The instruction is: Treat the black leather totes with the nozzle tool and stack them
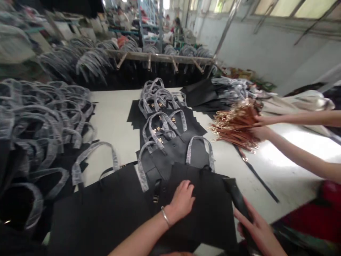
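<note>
My left hand [182, 200], with a bangle [165, 216] at its wrist, lies palm down on a black bag panel [210, 202], fingers slightly bent. At the panel's right edge, my right hand [255, 227] grips a long, flat black strap [237, 195] whose wide end points up and away. A second black panel [103, 209] spreads to the left. Between the two panels sits a short strap with a metal buckle [156, 195]. Just beyond, plastic-wrapped handles [201, 149] rise from more black panels.
Handled panels [160, 96] overlap along the white table [114, 106]; many wrapped handles [48, 110] crowd the left. At right, a co-worker's hands [262, 128] hold brown straps with gold clasps [237, 122]. A loose black strap [262, 181] lies nearby. A metal rack [160, 57] stands behind.
</note>
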A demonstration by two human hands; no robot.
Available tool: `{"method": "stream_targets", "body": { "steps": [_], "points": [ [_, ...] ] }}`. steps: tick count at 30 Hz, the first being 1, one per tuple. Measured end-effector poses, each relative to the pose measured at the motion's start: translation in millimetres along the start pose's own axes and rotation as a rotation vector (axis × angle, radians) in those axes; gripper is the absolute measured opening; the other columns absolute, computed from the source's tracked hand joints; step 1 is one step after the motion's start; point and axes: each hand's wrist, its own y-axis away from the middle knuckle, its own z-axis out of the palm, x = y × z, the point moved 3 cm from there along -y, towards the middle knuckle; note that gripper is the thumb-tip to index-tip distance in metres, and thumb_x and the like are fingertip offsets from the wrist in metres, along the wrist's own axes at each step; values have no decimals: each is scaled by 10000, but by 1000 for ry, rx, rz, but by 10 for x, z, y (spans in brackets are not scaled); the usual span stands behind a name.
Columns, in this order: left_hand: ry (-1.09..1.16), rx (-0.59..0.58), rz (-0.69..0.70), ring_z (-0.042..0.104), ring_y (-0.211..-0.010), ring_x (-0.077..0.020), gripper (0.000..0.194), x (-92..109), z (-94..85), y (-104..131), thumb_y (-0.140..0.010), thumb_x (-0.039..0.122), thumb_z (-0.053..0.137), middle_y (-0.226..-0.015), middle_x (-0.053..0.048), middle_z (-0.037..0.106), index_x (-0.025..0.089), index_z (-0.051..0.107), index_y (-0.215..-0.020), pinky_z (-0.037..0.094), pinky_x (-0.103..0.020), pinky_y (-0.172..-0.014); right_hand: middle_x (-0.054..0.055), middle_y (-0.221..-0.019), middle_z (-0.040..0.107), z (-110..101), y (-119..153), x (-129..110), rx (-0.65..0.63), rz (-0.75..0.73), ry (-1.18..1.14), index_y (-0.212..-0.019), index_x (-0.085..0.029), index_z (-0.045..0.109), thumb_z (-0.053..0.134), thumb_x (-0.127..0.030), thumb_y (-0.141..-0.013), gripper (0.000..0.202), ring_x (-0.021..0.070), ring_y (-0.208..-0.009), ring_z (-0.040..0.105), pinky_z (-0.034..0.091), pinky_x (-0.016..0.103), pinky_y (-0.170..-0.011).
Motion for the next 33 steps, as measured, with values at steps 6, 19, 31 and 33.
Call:
{"method": "stream_targets", "body": {
  "steps": [6,19,31,33],
  "points": [
    [-310,72,176,330,-1400,-295,467,-335,417,234,-878,235,575,-1497,-158,384,167,489,-1332,328,-481,-1135,-52,-581,609,167,0,348,-173,128,-75,-1509,-209,222,673,-507,-757,926,146,-393,563,433,239,-375],
    [-458,68,238,373,-1367,-279,448,-372,467,243,-937,348,476,-1471,-136,431,197,480,-1358,325,-442,-1107,-41,-672,618,330,-176,382,-310,193,-316,-1430,-231,329,668,-455,-808,743,110,-411,569,443,201,-357],
    [-460,56,204,374,-1358,-283,440,-357,469,233,-948,365,451,-1460,-133,440,198,487,-1353,305,-445,-1097,-37,-694,615,323,-303,288,-101,91,-410,-1041,-198,545,720,-482,-756,439,94,-452,561,467,208,-410],
    [-459,54,207,372,-1359,-279,442,-356,471,234,-950,368,449,-1460,-135,440,196,484,-1356,298,-440,-1099,-39,-724,616,269,-317,230,-80,63,-407,-1021,-197,548,721,-497,-757,435,89,-478,570,476,206,-436]
  ]
}}
